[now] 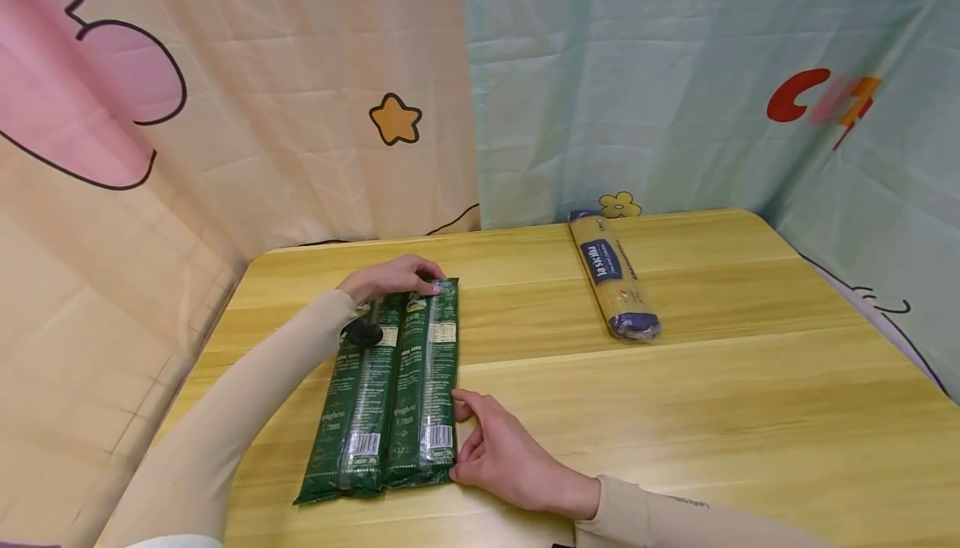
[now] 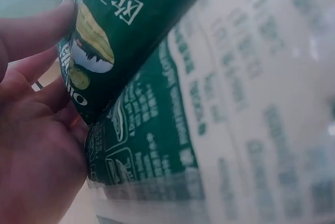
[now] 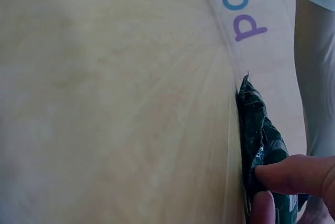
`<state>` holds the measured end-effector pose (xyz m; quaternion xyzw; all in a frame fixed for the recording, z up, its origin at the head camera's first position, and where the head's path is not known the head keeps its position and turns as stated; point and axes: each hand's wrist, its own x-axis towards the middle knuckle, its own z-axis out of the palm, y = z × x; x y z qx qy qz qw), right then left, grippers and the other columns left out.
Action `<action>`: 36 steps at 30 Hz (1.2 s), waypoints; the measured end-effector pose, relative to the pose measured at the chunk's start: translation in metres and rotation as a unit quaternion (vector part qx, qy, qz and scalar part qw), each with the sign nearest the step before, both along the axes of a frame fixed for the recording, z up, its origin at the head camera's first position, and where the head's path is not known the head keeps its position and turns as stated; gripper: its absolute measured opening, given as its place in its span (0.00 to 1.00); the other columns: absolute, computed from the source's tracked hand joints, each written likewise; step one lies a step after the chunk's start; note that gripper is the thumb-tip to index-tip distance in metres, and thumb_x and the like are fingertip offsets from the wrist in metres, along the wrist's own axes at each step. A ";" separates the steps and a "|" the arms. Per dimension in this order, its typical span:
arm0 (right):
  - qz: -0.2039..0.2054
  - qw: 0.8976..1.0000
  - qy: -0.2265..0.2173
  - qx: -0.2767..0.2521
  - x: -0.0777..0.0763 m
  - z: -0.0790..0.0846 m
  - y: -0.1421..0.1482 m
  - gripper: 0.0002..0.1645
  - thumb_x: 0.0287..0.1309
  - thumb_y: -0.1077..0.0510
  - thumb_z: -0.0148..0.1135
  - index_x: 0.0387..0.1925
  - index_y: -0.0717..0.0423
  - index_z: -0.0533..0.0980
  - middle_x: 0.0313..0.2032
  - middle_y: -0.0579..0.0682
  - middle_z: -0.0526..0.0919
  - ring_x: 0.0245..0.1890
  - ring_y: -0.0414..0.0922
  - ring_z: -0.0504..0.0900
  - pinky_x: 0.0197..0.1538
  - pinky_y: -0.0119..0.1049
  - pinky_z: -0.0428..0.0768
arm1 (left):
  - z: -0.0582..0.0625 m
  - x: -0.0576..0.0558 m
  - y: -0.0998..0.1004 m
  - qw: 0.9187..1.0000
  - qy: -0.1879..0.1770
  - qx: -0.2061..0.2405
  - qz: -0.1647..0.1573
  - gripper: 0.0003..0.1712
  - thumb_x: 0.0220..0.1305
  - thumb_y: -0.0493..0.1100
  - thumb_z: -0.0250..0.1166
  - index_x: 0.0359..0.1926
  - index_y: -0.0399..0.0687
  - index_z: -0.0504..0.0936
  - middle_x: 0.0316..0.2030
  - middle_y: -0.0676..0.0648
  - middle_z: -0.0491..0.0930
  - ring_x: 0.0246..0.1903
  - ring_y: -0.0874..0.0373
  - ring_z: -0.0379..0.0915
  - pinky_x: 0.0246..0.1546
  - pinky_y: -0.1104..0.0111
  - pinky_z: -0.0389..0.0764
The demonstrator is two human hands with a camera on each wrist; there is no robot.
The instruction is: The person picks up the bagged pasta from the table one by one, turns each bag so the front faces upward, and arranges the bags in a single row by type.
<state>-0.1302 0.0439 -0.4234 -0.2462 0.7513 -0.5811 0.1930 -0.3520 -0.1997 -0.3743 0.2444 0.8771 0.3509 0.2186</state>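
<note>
Two green spaghetti packs lie side by side, printed backs up: the left pack point(image 1: 348, 414) and the right pack point(image 1: 423, 381). My left hand point(image 1: 393, 275) reaches over their far ends and grips the right pack's far end, thumb on one face and fingers behind it in the left wrist view. A dark wrist camera point(image 1: 363, 333) covers part of the left pack. Low on the right pack's right edge, my right hand point(image 1: 510, 456) holds the near corner with thumb and fingertips. In the right wrist view the thumb point(image 3: 288, 174) presses against the crumpled green wrapper point(image 3: 256, 124).
A clear pasta pack with blue ends point(image 1: 611, 277) lies on the wooden table point(image 1: 697, 414) at the back right. Printed curtains point(image 1: 315, 114) hang along the back and sides, close to the table's edges.
</note>
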 end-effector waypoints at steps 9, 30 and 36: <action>0.004 1.000 -0.014 0.015 0.000 0.002 0.002 0.49 0.48 0.73 0.68 0.71 0.56 0.59 0.33 0.46 0.79 0.29 0.38 0.78 0.35 0.30 0.79 | 0.001 -0.006 0.006 1.000 -0.008 0.019 -0.003 0.05 0.70 0.38 0.58 0.40 0.39 0.76 0.37 0.46 0.74 0.37 0.52 0.67 0.42 0.61 0.69; -0.007 1.000 -0.012 -0.010 0.001 0.001 0.003 0.48 0.48 0.70 0.72 0.70 0.62 0.61 0.49 0.49 0.74 0.39 0.42 0.78 0.41 0.31 0.80 | 0.007 -0.007 0.008 0.996 -0.067 0.047 0.026 0.07 0.70 0.34 0.56 0.39 0.39 0.65 0.36 0.45 0.62 0.38 0.52 0.62 0.42 0.60 0.63; -0.010 0.997 -0.067 -0.037 0.000 0.002 0.002 0.48 0.52 0.63 0.71 0.71 0.64 0.58 0.59 0.52 0.72 0.56 0.46 0.75 0.55 0.32 0.75 | 0.001 -0.005 0.008 0.991 -0.087 0.097 0.040 0.08 0.67 0.30 0.56 0.44 0.37 0.67 0.42 0.45 0.67 0.42 0.52 0.64 0.47 0.61 0.67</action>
